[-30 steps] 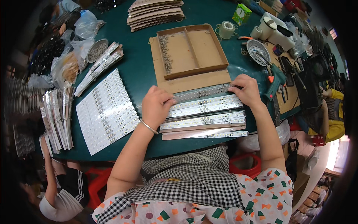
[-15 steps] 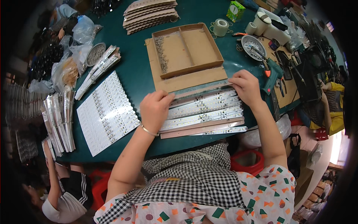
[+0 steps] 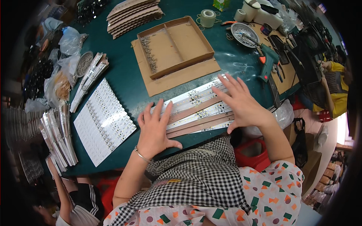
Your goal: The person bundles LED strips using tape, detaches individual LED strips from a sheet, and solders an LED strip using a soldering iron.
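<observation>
Your left hand (image 3: 154,130) and right hand (image 3: 241,101) lie spread flat on the strips (image 3: 196,111) at the counter (image 3: 128,81) edge; they look light, thin, bendy, so lift by the long edges.

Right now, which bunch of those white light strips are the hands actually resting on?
The bunch at the table's near edge, under the left hand and right hand. The flat sheet of strips further left lies untouched.
</observation>
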A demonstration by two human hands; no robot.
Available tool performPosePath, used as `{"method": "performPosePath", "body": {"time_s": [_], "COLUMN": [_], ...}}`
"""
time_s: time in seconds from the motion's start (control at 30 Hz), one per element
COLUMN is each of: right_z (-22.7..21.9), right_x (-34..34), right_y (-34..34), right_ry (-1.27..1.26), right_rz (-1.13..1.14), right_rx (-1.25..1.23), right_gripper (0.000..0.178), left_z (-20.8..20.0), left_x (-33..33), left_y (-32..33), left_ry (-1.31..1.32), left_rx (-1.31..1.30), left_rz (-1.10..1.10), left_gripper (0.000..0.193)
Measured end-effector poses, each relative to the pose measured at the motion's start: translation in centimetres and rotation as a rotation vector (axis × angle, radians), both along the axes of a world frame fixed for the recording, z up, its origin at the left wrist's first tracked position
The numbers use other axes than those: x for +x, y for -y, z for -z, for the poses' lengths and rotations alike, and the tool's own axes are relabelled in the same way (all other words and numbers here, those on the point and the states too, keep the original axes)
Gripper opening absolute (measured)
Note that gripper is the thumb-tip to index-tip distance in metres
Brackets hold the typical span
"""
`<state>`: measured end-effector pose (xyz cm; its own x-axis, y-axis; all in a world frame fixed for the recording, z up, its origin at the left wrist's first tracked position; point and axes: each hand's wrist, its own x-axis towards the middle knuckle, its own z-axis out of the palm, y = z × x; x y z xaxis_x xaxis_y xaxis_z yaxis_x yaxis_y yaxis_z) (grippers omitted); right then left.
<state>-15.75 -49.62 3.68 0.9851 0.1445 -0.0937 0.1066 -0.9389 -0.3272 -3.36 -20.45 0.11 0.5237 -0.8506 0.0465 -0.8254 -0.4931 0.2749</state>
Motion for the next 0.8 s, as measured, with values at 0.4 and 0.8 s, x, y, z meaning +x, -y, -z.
{"method": "performPosePath", "body": {"time_s": [0.4,0.8], "right_z": [0.6,1.5], "right_x": [0.4,-4.8], "right_y": [-1.4,0.2], "right_ry": [0.061,0.129], "right_rz": [-0.036,0.490], "right_rx": [-0.117,-0.003], "right_gripper": [0.110,0.043], "left_z": [-0.5,-8.0], "left_x": [0.7,5.8], "left_y": [0.8,14.7], "left_ry": [-0.156,0.345], "left_rx": [-0.097,-0.007], "left_rz": [0.068,0.485], "left_gripper": [0.050,0.022]}}
